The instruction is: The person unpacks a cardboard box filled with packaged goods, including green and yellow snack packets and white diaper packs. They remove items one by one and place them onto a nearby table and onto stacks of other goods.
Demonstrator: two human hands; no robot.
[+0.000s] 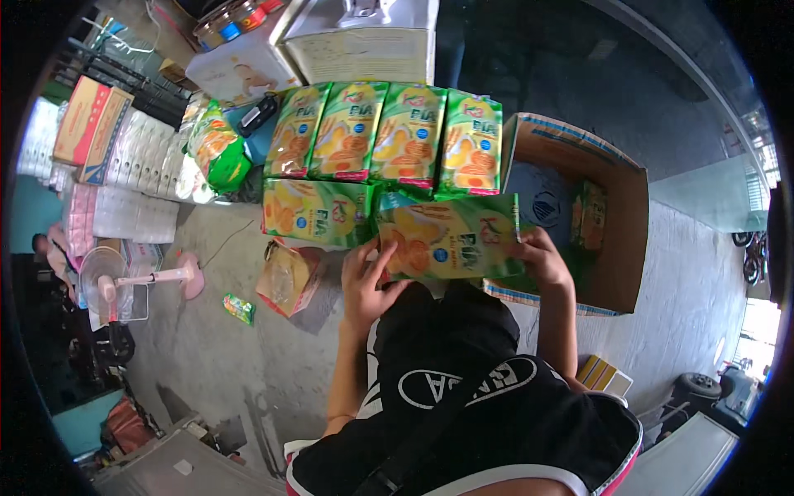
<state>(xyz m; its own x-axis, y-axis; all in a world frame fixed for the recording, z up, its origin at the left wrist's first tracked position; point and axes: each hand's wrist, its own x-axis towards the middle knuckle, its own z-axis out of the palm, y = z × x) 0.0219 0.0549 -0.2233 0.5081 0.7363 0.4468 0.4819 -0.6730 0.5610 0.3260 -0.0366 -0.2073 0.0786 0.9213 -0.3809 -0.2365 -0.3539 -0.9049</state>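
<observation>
A green and yellow packet of pia pastries (456, 239), printed with cakes, lies sideways between my two hands above my lap. My right hand (547, 260) pinches its right end. At the left end, my left hand (367, 285) has fingers over the packet's face and the thumb at the lower edge. Just beyond stands a row of several matching upright packets (406, 136). Another packet (316, 212) lies sideways in front of that row, left of the held one. To the right is an open cardboard box (611, 248) with a similar packet (589, 214) inside.
A small open carton (288, 279) and a green sachet (239, 309) rest on the concrete floor (273, 366). Further left are a pink fan (152, 277) and stacked wrapped goods (136, 161). Behind the row stand a white carton (363, 56) and a dark glossy surface (558, 74).
</observation>
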